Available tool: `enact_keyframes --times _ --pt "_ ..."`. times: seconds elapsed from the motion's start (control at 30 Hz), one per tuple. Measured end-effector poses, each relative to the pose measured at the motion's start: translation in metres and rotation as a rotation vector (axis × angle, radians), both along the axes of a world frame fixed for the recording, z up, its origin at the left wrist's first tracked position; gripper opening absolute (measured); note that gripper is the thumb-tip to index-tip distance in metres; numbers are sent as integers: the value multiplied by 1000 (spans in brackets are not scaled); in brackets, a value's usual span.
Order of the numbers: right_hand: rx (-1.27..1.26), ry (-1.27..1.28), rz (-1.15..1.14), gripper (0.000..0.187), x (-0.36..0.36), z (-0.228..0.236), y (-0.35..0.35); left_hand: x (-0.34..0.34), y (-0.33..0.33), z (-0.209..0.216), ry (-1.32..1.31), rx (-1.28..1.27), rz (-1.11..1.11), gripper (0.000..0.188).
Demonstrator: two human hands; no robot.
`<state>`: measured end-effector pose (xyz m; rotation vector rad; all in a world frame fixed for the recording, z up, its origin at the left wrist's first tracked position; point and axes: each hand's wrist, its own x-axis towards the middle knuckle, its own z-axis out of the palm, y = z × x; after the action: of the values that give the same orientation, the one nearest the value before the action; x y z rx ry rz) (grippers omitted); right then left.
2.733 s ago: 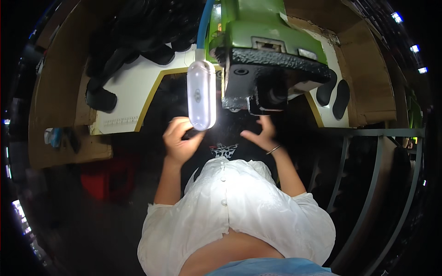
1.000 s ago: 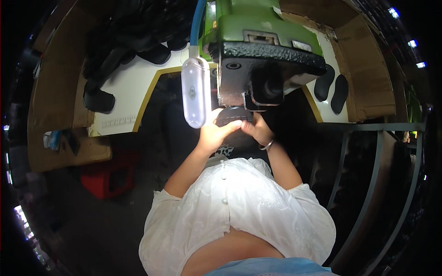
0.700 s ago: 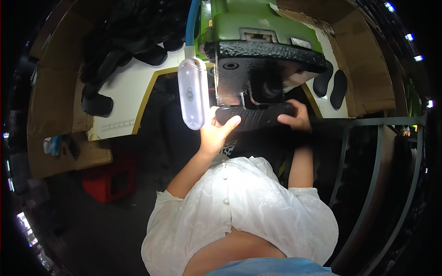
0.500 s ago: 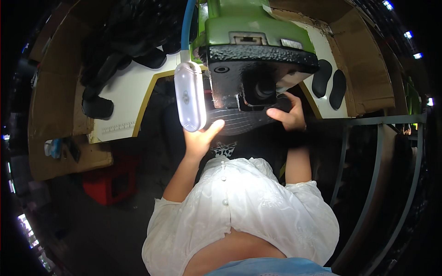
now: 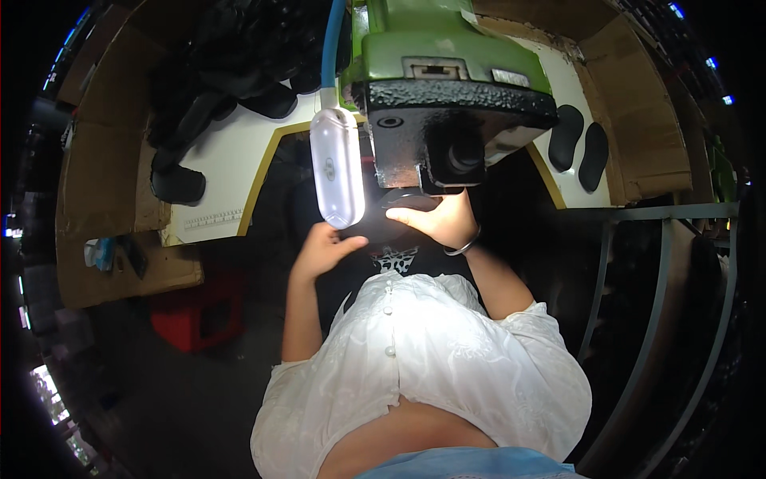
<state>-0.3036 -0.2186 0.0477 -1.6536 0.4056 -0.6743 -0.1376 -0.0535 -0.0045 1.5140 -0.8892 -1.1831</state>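
A green machine (image 5: 447, 40) with a black head (image 5: 455, 120) stands over the white worktable (image 5: 231, 172). Under that head lies a dark sole-shaped piece (image 5: 403, 200). My right hand (image 5: 443, 223), a bangle on its wrist, grips the piece from the right side. My left hand (image 5: 319, 249) hovers lower left of the piece with fingers apart and nothing in it, just below the lit white lamp (image 5: 337, 169) that hangs on a blue arm.
Several black soles are piled at the table's back left (image 5: 215, 72), and two more lie at the right (image 5: 578, 144). Cardboard panels (image 5: 650, 120) wall the table. A red crate (image 5: 199, 315) sits on the floor at left, and a metal frame (image 5: 638, 215) stands at right.
My right hand came back from the right to the middle under the machine head, on the dark piece. My left hand let go of the piece and dropped toward the lower left.
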Motion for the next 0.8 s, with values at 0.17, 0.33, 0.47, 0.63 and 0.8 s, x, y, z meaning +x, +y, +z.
enact_keyframes --times 0.17,0.33,0.47,0.63,0.8 --pt "163 77 29 74 -8 6 2 -65 -40 4 -288 149 -393 33" --pt "-391 351 -48 37 -50 39 -35 -55 -49 1 -629 -233 -309 27" --pt "-443 -70 -1027 34 -125 40 -95 23 -38 13 -800 -217 393 19" --pt "-830 237 -1256 27 -196 27 -167 162 10 -5 -1439 -86 674 45" --pt "-522 1196 -958 55 -222 -64 -195 211 43 -35 -1501 643 725 71"
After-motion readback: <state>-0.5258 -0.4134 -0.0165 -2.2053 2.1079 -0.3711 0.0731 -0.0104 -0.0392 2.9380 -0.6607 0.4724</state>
